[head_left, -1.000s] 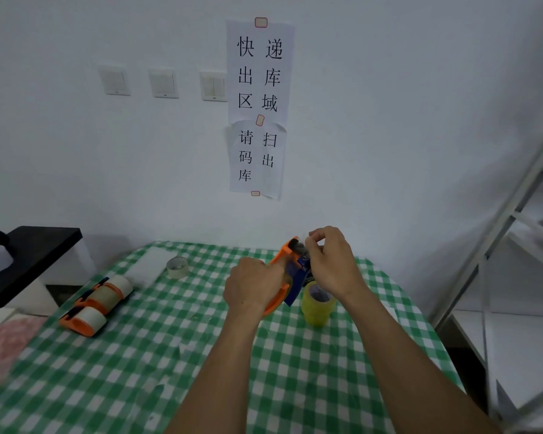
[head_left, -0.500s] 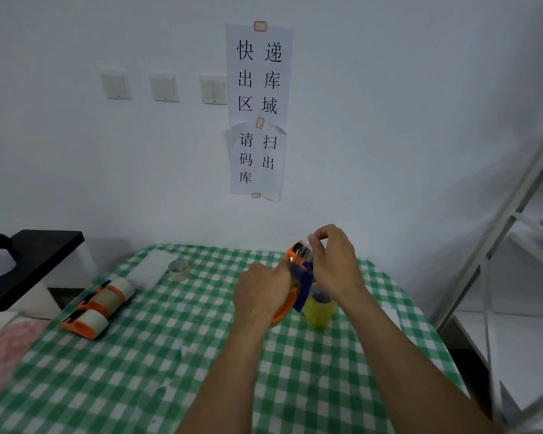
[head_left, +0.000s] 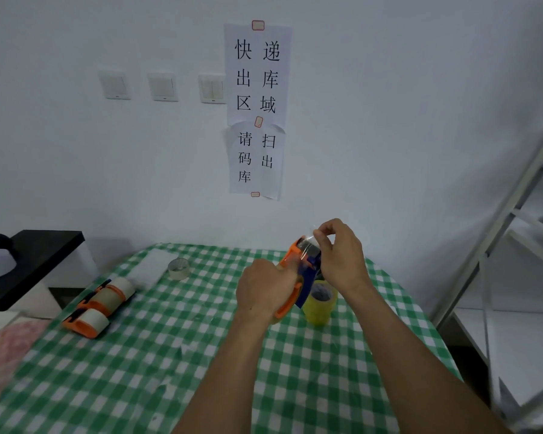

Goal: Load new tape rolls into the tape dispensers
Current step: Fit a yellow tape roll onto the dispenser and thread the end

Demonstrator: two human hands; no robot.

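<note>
My left hand (head_left: 264, 289) grips an orange and blue tape dispenser (head_left: 300, 264) by its body, held upright above the checked table. My right hand (head_left: 342, 255) pinches the clear tape end (head_left: 311, 238) at the dispenser's top. Just below my right hand a yellow tape roll (head_left: 320, 305) stands on the table. To the left lie three loaded orange dispensers (head_left: 99, 305) side by side. A small clear tape roll (head_left: 178, 268) sits farther back.
The table wears a green and white checked cloth (head_left: 201, 371) against a white wall. A black-topped cabinet (head_left: 35, 261) stands at the left. A white metal shelf frame (head_left: 499, 245) rises on the right. Paper signs (head_left: 257, 108) hang on the wall.
Both hands have lifted the dispenser slightly and shifted right. My right hand's fingers have risen to the dispenser's top, drawing the clear tape end up.
</note>
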